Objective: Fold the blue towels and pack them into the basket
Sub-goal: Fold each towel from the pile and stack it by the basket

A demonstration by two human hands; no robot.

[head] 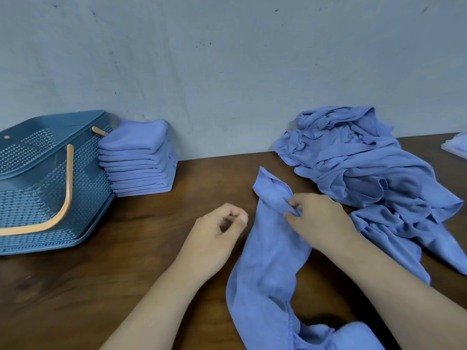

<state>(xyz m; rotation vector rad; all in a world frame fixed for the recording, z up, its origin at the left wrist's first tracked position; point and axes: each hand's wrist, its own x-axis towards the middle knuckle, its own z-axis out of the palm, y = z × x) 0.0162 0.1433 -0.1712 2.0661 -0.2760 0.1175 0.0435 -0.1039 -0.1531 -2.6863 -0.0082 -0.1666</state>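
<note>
A loose blue towel (267,258) lies stretched across the wooden table toward me. My right hand (318,221) pinches it near its far end. My left hand (219,231) hovers just left of the towel, its fingers loosely curled and holding nothing. A heap of unfolded blue towels (366,173) lies at the right. A neat stack of folded blue towels (139,160) stands against the wall beside the blue plastic basket (38,198), which has wooden handles and stands tilted at the far left.
A grey wall runs along the back of the brown table (113,274). A pale blue object (456,145) shows at the right edge, cut off by the frame.
</note>
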